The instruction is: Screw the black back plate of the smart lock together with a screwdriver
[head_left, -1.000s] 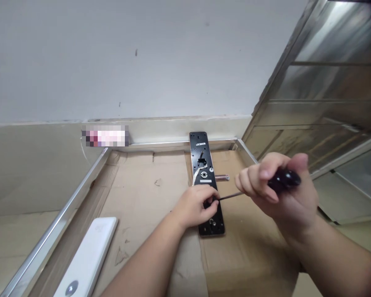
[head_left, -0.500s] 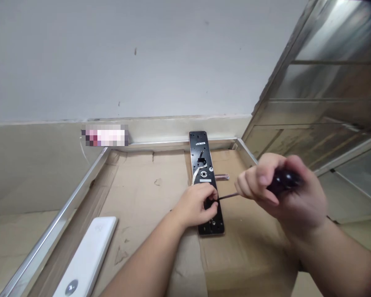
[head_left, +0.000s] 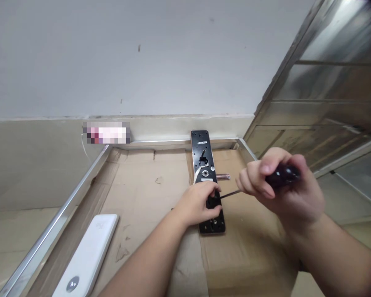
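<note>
A long black door lock panel (head_left: 200, 144) lies back side up on the cardboard, its far end resting on the metal rim. It has screw holes, white labels, a pale cable (head_left: 198, 172) and a round fitting with a square hole. A copper-coloured handle (head_left: 224, 176) juts out from beneath its right side. My right hand (head_left: 284, 185) is closed around the dark handle of a screwdriver (head_left: 230, 194), whose shaft slants left to the panel. Over the panel's lower part, my left hand (head_left: 199, 203) has thumb and forefinger apart around the screwdriver's tip. What lies under those fingers is hidden.
Cardboard (head_left: 142, 177) lines a work surface with a raised metal rim (head_left: 64, 206). A white oblong device (head_left: 88, 251) with a round grey spot lies at the near left. At the back left rim sits a pixelated object (head_left: 106, 133). A wall stands behind.
My left thumb and forefinger have parted from their pinch near the screwdriver's tip. The right hand keeps its grip, with the screwdriver at nearly the same slant. The view has shifted slightly.
</note>
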`<state>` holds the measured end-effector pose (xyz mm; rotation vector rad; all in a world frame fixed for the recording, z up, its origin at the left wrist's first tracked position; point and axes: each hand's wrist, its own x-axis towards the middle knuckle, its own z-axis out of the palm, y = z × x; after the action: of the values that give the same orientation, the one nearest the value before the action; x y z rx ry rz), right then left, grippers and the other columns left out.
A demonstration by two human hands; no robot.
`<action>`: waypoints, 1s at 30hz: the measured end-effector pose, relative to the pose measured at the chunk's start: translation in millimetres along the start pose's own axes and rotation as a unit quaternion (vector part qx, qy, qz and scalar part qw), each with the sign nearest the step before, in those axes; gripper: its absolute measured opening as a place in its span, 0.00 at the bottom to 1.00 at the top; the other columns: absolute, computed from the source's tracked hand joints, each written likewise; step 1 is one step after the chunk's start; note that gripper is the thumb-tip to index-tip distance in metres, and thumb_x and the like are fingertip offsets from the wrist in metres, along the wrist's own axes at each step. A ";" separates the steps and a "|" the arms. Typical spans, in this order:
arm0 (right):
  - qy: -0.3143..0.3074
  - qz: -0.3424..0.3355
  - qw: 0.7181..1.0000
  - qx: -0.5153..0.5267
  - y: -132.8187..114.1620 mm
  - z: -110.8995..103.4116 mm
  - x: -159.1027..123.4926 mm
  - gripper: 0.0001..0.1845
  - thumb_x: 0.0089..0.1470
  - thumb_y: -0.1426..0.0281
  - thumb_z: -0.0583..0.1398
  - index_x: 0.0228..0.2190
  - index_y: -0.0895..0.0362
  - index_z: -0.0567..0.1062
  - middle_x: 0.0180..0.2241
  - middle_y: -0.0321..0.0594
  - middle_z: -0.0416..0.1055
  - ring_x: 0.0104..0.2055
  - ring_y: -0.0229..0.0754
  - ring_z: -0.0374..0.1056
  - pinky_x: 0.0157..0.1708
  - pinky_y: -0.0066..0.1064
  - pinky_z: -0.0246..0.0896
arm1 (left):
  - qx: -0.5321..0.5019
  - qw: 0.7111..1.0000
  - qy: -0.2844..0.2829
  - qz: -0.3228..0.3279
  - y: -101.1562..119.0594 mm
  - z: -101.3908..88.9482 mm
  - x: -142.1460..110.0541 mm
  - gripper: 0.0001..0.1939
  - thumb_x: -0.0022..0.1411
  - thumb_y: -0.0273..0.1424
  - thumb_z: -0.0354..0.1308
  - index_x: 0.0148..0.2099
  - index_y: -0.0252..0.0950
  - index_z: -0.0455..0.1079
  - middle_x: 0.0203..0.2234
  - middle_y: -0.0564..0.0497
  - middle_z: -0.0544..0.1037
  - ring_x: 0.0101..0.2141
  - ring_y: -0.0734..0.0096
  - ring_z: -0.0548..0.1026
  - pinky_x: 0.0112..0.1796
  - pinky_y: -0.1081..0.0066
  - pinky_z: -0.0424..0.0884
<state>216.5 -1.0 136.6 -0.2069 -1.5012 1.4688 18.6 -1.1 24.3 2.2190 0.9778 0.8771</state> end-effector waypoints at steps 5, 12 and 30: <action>0.070 -0.011 0.997 -0.007 -5.4 8.4 1.7 0.25 0.64 0.47 0.47 0.28 0.51 0.68 0.13 0.30 0.52 0.16 0.35 0.48 0.21 0.32 0.50 | 0.008 1.000 0.003 -0.001 -0.8 0.6 -0.1 0.20 0.54 0.31 0.65 0.49 0.39 0.66 0.37 0.51 0.73 0.37 0.65 0.73 0.38 0.67 0.69; 0.179 -0.015 0.984 0.004 -22.1 0.0 5.7 0.23 0.64 0.48 0.49 0.26 0.52 0.63 0.13 0.29 0.44 0.15 0.32 0.42 0.18 0.30 0.43 | 0.028 0.999 0.017 -0.002 -4.0 3.8 -0.2 0.16 0.58 0.30 0.63 0.49 0.38 0.69 0.38 0.50 0.74 0.38 0.65 0.73 0.38 0.67 0.71; 0.068 -0.021 0.997 -0.024 1.4 5.6 3.6 0.24 0.63 0.44 0.49 0.30 0.49 0.66 0.14 0.29 0.54 0.16 0.35 0.48 0.19 0.30 0.52 | 0.062 0.998 0.027 0.009 -5.4 9.4 1.1 0.12 0.58 0.31 0.65 0.46 0.40 0.77 0.42 0.46 0.73 0.47 0.57 0.69 0.50 0.59 0.70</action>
<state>210.0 -1.9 138.5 -0.2974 -1.4242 1.3589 23.9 0.8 15.0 2.3215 1.0651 0.9107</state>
